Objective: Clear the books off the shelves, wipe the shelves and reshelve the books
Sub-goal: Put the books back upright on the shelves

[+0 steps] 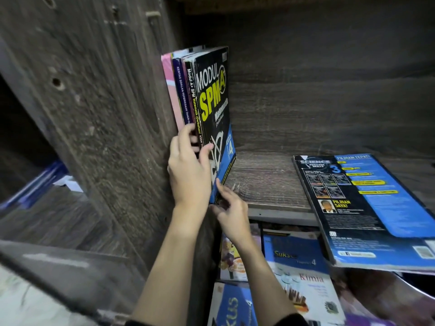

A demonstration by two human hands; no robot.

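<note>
Several books stand upright at the left end of the dark wooden shelf, against its side panel. The outermost is a black and blue "Modul SPM A+" maths book. Beside it stand a purple-spined book and a pink book. My left hand grips the spines low down, thumb on the black book's cover. My right hand touches the bottom corner of that book at the shelf's front edge, fingers loosely bent. A blue "Science Process Skills" book lies flat on the shelf's right, overhanging the front.
Below the shelf edge lie several loose books, among them a blue "Sukses" book, a white "Kimia" book and a blue book. The thick wooden side panel stands to the left. The shelf's back wall is dark wood.
</note>
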